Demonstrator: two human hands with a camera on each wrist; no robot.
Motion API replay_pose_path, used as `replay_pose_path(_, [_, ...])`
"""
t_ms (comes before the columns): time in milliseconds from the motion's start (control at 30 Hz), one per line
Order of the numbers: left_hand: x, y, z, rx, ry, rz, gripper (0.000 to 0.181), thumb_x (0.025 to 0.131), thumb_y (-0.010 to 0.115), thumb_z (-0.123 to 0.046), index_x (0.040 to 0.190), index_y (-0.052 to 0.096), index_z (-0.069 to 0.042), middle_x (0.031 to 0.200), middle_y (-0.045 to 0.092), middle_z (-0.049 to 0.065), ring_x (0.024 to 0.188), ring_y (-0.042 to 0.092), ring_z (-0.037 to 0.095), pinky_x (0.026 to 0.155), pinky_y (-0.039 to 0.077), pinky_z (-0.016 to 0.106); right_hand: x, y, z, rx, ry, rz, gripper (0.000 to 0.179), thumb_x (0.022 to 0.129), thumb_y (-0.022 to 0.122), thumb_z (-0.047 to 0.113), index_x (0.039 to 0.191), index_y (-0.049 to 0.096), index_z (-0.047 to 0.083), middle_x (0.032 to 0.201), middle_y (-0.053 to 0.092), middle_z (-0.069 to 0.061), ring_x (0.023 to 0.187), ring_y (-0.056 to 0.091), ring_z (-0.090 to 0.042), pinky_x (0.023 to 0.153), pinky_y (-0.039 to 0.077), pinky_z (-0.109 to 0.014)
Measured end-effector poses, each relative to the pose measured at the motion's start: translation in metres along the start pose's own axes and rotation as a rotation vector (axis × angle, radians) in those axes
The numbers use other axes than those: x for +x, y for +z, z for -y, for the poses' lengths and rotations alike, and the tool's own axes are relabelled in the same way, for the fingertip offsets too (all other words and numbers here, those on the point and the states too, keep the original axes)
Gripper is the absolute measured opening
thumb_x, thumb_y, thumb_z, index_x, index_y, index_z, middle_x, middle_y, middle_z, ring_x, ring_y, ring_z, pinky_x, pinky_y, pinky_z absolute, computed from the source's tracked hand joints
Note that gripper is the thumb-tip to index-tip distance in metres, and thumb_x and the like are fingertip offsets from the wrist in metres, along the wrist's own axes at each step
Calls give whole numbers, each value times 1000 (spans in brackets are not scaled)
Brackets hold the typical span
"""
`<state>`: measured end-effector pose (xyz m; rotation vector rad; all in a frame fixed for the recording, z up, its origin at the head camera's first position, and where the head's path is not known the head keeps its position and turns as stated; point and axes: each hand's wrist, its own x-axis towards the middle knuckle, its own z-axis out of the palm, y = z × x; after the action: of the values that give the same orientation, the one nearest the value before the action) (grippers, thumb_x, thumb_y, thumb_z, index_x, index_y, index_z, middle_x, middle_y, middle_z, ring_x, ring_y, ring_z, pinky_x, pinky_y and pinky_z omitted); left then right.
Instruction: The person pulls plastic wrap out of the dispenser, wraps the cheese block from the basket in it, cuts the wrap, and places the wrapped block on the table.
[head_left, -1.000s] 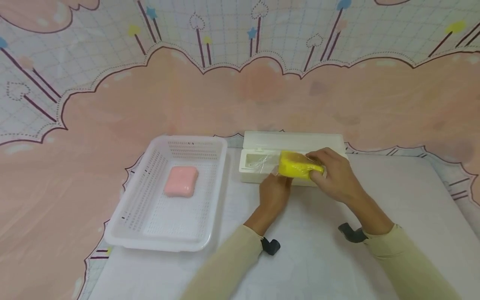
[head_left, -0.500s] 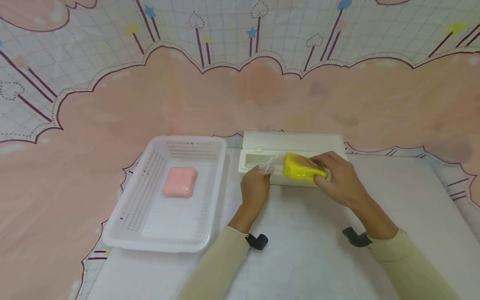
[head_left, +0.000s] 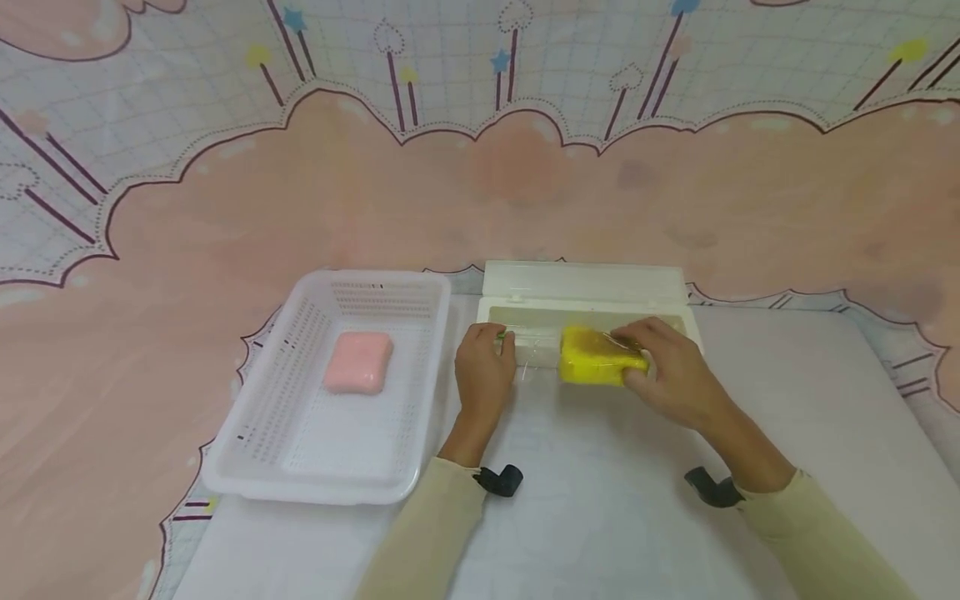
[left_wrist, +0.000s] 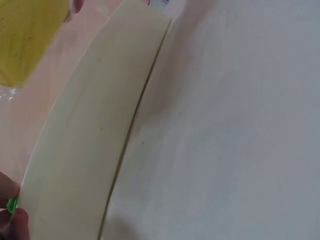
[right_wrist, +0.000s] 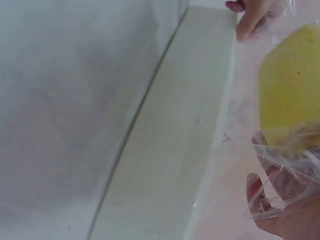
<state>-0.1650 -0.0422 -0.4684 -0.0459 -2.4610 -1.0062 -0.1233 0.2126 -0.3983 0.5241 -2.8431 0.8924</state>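
Note:
My right hand (head_left: pixel 675 379) grips a yellow block that looks like a sponge (head_left: pixel 581 362), wrapped in clear plastic film, at the front of a long cream box (head_left: pixel 525 315) with its lid raised. Loose film (right_wrist: pixel 285 175) spreads over the right fingers. At the box's left front corner, my left hand (head_left: pixel 483 367) pinches a small green piece (left_wrist: pixel 12 202) between thumb and finger. Clear film (head_left: pixel 536 342) stretches between the left hand and the block. The block hides part of the box's opening.
A white perforated basket (head_left: pixel 225 467) stands to the left, holding a pink rounded block (head_left: pixel 358 362). A white cloth (head_left: pixel 585 517) covers the table. Behind it hangs a patterned peach curtain (head_left: pixel 450 200).
My left hand has moved left along the box front, away from the yellow block. The right hand has lowered slightly with the block, coming nearer to me.

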Motion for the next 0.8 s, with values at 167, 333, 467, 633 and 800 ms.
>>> replay_pose_path(167, [1, -6, 6, -50, -25, 3, 16, 94, 72, -9, 105, 76, 3, 108, 73, 15, 101, 73, 28, 84, 61, 37, -11, 9, 2, -12, 11, 78, 47, 84, 64, 14, 131, 63, 11, 126, 61, -6, 114, 61, -28, 94, 54, -53])
replay_pose_path(333, [1, -8, 10, -107, -24, 17, 17, 94, 73, -9, 106, 75, 3, 109, 71, 14, 84, 72, 23, 69, 60, 28, -23, 24, -5, -70, -52, 109, 56, 80, 74, 19, 134, 61, 11, 128, 59, -3, 115, 62, -26, 97, 53, -52])
replay_pose_path(467, [2, -8, 12, -125, -33, 44, 18, 94, 73, -10, 108, 74, 2, 110, 70, 13, 82, 71, 22, 70, 59, 27, -28, 35, -13, -168, -121, 119, 62, 77, 76, 23, 134, 60, 8, 129, 60, -5, 111, 63, -26, 92, 53, -53])
replay_pose_path(633, [-2, -10, 7, -108, -70, 47, 26, 96, 72, -13, 118, 70, 2, 119, 63, 14, 81, 68, 19, 69, 57, 27, -28, 49, -19, -298, -163, 125, 67, 72, 78, 25, 134, 60, 9, 130, 62, -5, 117, 60, -27, 89, 50, -52])
replay_pose_path(800, [-23, -18, -8, -76, -196, 194, 26, 97, 68, -20, 110, 56, -1, 109, 55, 14, 81, 63, 24, 69, 53, 35, -28, 57, -18, -365, -111, 152, 67, 75, 81, 24, 137, 59, 11, 135, 60, -7, 128, 51, -32, 94, 45, -56])
